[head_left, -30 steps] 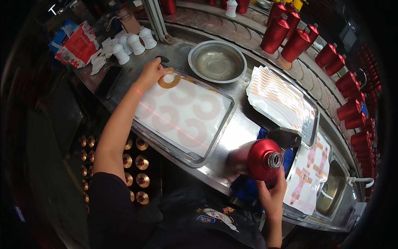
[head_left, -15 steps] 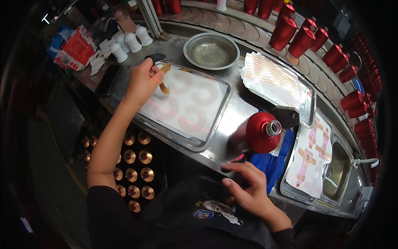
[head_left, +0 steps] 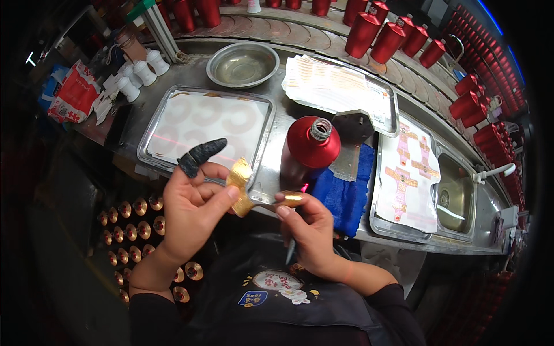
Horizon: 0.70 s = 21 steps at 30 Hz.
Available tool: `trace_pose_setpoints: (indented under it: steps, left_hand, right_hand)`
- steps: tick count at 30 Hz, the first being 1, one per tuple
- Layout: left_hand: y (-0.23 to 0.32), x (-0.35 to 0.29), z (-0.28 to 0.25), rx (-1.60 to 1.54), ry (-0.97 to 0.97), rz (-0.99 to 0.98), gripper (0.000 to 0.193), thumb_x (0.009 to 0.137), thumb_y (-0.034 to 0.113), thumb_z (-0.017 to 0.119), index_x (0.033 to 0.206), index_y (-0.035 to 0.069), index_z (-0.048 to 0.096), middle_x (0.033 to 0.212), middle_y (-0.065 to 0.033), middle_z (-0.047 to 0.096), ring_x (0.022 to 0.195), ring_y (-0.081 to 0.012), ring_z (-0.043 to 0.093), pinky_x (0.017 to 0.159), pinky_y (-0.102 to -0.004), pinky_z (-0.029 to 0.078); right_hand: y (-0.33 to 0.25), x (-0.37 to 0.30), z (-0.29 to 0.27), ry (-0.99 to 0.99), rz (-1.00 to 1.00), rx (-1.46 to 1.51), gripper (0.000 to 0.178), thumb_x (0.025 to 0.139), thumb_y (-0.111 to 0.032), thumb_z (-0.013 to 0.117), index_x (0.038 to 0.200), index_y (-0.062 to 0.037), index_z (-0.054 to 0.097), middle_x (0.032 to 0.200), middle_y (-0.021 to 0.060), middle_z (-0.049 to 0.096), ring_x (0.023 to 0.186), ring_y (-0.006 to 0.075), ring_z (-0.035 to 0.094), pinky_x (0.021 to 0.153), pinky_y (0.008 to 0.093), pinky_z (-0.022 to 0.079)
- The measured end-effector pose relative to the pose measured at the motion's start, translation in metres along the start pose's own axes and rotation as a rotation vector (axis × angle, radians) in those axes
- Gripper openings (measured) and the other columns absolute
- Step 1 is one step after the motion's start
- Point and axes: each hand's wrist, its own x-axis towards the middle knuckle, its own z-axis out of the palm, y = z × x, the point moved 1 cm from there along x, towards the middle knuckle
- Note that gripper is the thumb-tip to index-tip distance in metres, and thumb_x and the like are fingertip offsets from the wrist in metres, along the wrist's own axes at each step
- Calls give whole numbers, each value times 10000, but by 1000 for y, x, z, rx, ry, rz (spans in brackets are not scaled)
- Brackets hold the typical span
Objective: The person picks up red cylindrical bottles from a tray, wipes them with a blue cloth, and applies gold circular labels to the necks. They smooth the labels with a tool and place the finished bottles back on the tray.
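Observation:
Between my two hands is a curved gold label (head_left: 240, 179), held up in front of the counter's near edge. My left hand (head_left: 196, 205), with a black finger cot (head_left: 202, 157) on one finger, pinches one end between thumb and fingers. Thumb and finger of my right hand (head_left: 309, 230) close on the other gold end. A thin grey pointed thing (head_left: 290, 252) shows under that hand; its kind is unclear. Just beyond stands a red bottle (head_left: 311, 151), its threaded neck uncapped. Left of it, a metal tray (head_left: 262, 150) carries a white sheet with faint C-shaped labels.
A metal basin (head_left: 242, 64) stands behind the tray. Farther right are stacked label sheets (head_left: 323, 81), a dark block (head_left: 353, 127), a blue cloth (head_left: 353, 196), a tray of pink-gold labels (head_left: 404, 179) and a sink (head_left: 453, 202). Red bottles (head_left: 362, 33) line the conveyor (head_left: 254, 26).
My left hand has come back from the tray with the gold label. My right hand has risen and now pinches its other end. The view has shifted, moving the counter leftward in the picture.

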Motion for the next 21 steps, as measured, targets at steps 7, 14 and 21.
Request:
trace_pose_setpoints:
  steps: [7, 14, 21]
  left_hand:
    - [-30, 9, 63, -2, -74, 291, 509, 922, -64, 649, 1395, -34, 462, 1043, -66, 613, 788, -88, 675, 678, -200, 535]
    - [-57, 49, 75, 66, 41, 368, 465, 912, -39, 675, 1352, -14, 526, 919, -16, 598, 673, -30, 601, 610, -183, 477]
    - [-68, 69, 52, -106, 29, 231, 462, 959, 43, 644, 1397, 7, 500, 1081, -40, 612, 934, -77, 597, 850, -243, 483]
  right_hand:
    - [-86, -7, -45, 51, -418, -596, 221, 912, 11, 667, 1130, 9, 631, 938, 8, 655, 746, 20, 578, 623, 165, 440]
    - [-128, 73, -59, -149, -512, -954, 258, 890, -8, 658, 1145, 28, 640, 949, 9, 650, 892, 62, 616, 791, 217, 498]
    - [-109, 95, -65, -158, -142, -463, 356, 869, -92, 685, 1206, -6, 608, 1095, 32, 643, 897, 79, 607, 785, 219, 486]
